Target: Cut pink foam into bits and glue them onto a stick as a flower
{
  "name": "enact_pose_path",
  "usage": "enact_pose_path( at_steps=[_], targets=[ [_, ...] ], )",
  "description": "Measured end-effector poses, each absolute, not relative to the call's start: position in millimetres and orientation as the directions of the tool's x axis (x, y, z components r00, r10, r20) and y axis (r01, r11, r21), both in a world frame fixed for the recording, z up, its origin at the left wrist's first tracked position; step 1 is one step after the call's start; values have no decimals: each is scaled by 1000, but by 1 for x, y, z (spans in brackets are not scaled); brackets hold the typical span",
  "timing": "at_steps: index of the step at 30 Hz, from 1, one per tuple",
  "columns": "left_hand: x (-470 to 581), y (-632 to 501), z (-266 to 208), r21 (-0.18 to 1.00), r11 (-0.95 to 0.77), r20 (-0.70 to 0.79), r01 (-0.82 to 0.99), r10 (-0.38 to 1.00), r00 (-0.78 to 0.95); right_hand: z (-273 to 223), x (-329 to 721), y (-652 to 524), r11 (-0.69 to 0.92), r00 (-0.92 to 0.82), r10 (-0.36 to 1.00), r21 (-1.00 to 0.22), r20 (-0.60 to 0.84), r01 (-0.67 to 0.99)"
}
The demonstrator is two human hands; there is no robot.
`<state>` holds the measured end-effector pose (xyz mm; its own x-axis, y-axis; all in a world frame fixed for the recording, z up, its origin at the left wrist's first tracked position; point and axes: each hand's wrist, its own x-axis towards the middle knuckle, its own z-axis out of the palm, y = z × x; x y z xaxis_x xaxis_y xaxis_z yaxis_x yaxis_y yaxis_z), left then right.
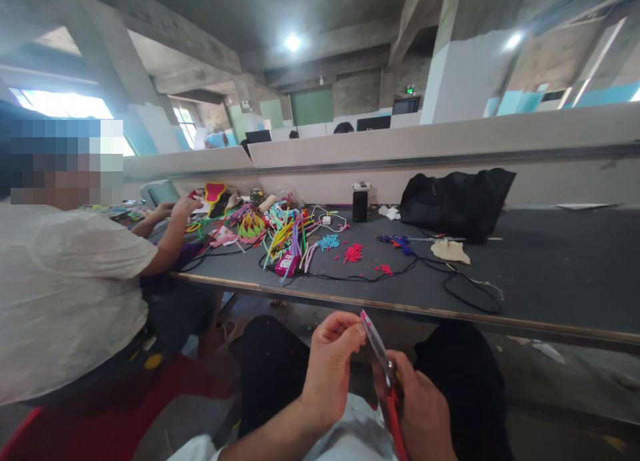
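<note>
Okay, both hands up over the lap now, just this side of the table (560, 268), held apart w/ the scissors btwn them! R hand (419, 401) has fingers wrapped round the red-handled scissors (389, 369), blades angled up & over toward the L hand (336, 358). A tiny pink bit (365, 316) shows at the blade tips, right by the L fingertips. L thumb & fingers drawn together in a pinch; can't tell if they've got hold of that bit.

Up on the tabletop: red pieces (353, 252) in a small heap, blue pieces (329, 242) just beside, then a big tangle of coloured strips (287, 234) w/ a magenta pack (287, 264) at its near edge. Over on the R side, a blue tool (401, 244), cream cloth (451, 251) & a black bag (455, 204) behind. Far L, a co-worker (75, 281) sits w/ both arms out over the same table.
</note>
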<state>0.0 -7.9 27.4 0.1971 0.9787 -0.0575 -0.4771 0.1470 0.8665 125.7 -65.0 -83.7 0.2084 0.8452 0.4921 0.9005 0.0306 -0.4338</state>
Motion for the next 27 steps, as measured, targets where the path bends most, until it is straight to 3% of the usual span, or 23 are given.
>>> enact_pose_path(
  at_steps=[8, 17, 27],
  targets=[
    [1, -10, 25, 863, 160, -70, -479, 977, 201, -91, 128, -63, 23, 178, 825, -346, 536, 938],
    [1, -9, 25, 875, 155, -72, -458, 978, 194, -88, 129, -66, 46, 159, 866, -392, 475, 919],
    [2, -10, 28, 882, 144, -71, -448, 982, 177, -79, 122, -67, -10, 185, 835, -321, 519, 947]
  ],
)
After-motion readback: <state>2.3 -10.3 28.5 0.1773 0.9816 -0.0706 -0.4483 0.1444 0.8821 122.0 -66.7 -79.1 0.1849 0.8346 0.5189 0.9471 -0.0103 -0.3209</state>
